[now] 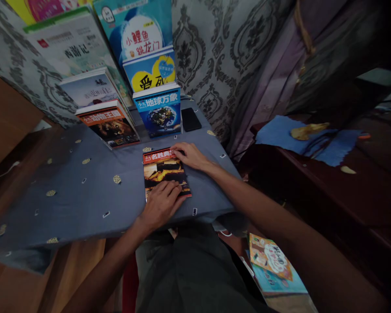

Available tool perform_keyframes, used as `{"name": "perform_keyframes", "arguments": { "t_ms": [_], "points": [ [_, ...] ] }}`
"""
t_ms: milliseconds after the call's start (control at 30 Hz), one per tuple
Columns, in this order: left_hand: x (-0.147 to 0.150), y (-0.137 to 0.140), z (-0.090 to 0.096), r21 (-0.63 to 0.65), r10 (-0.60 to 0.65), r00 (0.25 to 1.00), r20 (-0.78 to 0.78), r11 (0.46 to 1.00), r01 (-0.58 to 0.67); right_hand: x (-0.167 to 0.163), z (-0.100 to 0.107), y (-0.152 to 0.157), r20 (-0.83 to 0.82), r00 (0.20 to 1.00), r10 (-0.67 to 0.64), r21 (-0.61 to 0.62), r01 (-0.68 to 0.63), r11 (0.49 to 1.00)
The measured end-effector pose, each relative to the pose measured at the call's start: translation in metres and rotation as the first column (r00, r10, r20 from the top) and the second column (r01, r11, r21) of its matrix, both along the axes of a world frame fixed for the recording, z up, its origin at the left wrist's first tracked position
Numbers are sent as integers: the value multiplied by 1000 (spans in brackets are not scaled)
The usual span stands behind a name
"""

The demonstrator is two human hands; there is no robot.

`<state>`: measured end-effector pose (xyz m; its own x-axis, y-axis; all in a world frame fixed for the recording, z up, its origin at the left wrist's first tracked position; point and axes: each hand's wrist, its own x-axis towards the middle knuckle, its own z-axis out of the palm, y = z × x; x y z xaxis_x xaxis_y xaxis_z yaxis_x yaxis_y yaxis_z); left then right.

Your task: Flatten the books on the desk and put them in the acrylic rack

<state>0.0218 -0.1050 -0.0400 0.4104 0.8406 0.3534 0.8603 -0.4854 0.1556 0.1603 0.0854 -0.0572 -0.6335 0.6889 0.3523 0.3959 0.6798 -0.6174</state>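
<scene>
A book with a red title band and a dark golden picture (163,170) lies closed and flat near the table's front edge. Across its lower part rests my left hand (163,201), fingers stretched out over the cover. My right hand (190,155) touches the upper right corner, its fingers extended and partly covering the title. Beyond the book stand upright a blue book with a globe (161,114) and an orange-topped book with a lion (111,126). To the right of the blue book lies a black phone (190,119).
More books stand in two rows against the patterned wall, among them a teal book (140,26) and a pale green one (74,48). A grey cloth with pineapples (94,191) covers the table. At right, a dark red bench (313,174) bears a blue cloth (276,132). Books (270,261) lie low at right.
</scene>
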Motion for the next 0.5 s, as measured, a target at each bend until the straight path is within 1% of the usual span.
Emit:
{"name": "perform_keyframes", "arguments": {
  "t_ms": [67,133,200,233,300,367,433,500],
  "points": [
    [-5,1,-1,-11,-10,1000,28,1000,10,-1,2,-6,46,999,-20,38,18,999],
    [-15,4,-4,-21,34,999,39,999,-33,-7,4,-18,85,996,-41,98,32,995],
    [-27,7,-7,-27,119,992,45,993,-118,-17,4,-35,93,996,8,144,-22,989],
    [-32,8,-9,-36,154,987,50,988,-153,-23,4,-43,84,994,72,149,-84,985],
    [-41,9,-14,-59,185,981,56,982,-182,-38,2,-59,55,974,220,136,-226,965],
    [-45,8,-18,-63,193,980,39,980,-190,-52,0,-67,54,945,324,104,-328,939],
    [-44,6,-21,-57,205,979,10,977,-204,-62,-1,-66,82,928,364,64,-369,927],
    [-42,5,-21,-57,215,977,-5,975,-215,-68,-1,-59,106,937,333,34,-338,940]
  ]
}}
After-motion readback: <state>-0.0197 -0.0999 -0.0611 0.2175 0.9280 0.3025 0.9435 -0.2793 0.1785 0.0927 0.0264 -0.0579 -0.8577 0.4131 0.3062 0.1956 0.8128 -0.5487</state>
